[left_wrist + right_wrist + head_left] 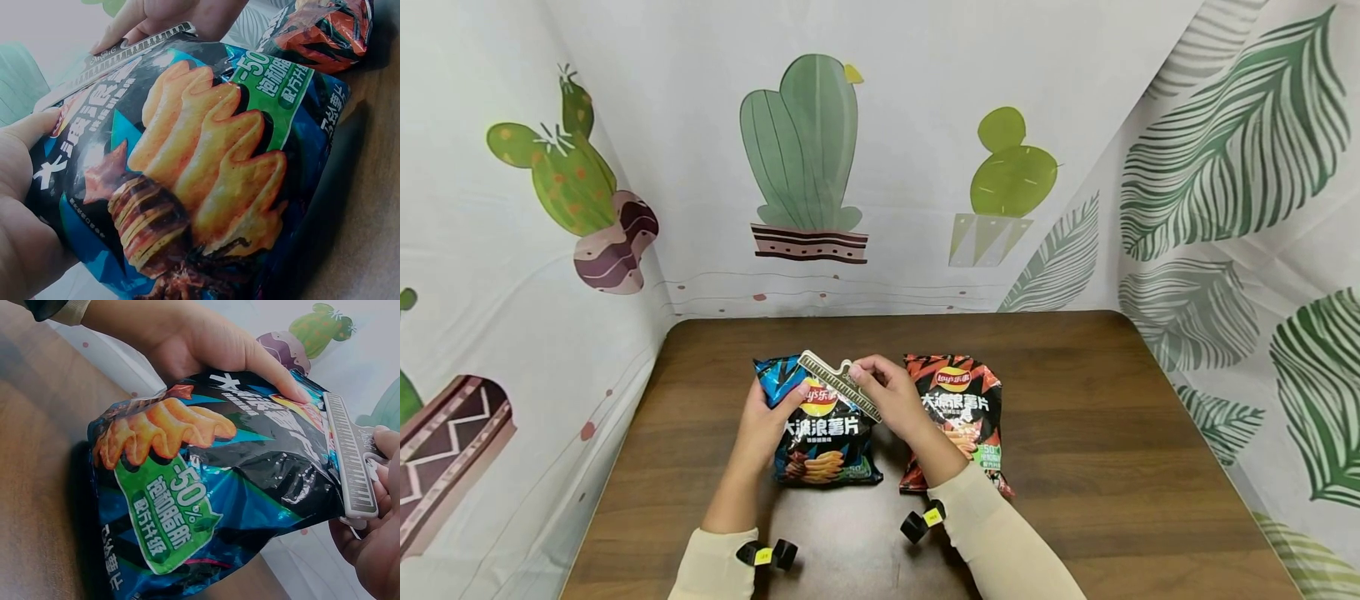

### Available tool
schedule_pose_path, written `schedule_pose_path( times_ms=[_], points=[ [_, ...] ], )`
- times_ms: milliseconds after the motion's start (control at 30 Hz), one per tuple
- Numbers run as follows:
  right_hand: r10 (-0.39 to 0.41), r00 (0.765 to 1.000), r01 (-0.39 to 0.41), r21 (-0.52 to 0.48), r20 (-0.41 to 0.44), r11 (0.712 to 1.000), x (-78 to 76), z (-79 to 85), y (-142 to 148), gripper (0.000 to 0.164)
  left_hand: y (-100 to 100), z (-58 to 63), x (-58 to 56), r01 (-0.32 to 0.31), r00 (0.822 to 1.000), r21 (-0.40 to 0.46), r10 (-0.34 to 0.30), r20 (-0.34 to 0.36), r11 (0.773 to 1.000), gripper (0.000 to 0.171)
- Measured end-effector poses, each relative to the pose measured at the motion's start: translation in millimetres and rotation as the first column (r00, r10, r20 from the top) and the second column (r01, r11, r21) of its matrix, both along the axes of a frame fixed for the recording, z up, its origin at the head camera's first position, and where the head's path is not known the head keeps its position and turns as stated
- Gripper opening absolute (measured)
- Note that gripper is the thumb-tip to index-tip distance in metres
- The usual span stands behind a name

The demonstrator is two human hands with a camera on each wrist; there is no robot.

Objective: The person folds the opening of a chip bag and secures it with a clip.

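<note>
My left hand (766,427) grips the blue-and-black foil chip bag (820,454); my right hand (893,396) pinches the pale ruler-like clip (838,385), slanting across the bag's end towards the table's (1112,425) far edge.

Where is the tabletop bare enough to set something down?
Bare: the table right of the red bag to its right edge, and left of the left hand. Crowded: the middle, where the right hand grips the clip at the blue bag.

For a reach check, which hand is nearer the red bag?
Right. The right hand is by the red bag's left edge; the left hand grips the blue bag, farther away.
</note>
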State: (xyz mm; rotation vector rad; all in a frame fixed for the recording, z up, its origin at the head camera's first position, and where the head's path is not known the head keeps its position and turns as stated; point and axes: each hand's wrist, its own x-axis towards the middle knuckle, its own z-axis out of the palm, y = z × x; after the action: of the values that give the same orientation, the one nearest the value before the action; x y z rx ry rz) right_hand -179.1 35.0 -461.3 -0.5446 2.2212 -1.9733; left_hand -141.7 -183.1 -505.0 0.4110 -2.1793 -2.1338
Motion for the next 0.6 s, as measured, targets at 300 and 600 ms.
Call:
schedule_pose_path(
  times_ms=[300,600],
  points=[
    [-0.014,0.998,0.016,-0.031,0.061,0.999,-2.5,-9.5,-4.3,0.024,-0.5,1.7,1.0,0.011,1.000,-0.021,-0.011,0.004,1.000,0.063],
    [-0.055,0.996,0.059,-0.061,0.068,0.996,-9.6,-31.3,-9.5,0.025,-1.0,-2.1,2.4,-0.004,1.000,-0.003,0.004,-0.004,1.000,0.063]
  ],
)
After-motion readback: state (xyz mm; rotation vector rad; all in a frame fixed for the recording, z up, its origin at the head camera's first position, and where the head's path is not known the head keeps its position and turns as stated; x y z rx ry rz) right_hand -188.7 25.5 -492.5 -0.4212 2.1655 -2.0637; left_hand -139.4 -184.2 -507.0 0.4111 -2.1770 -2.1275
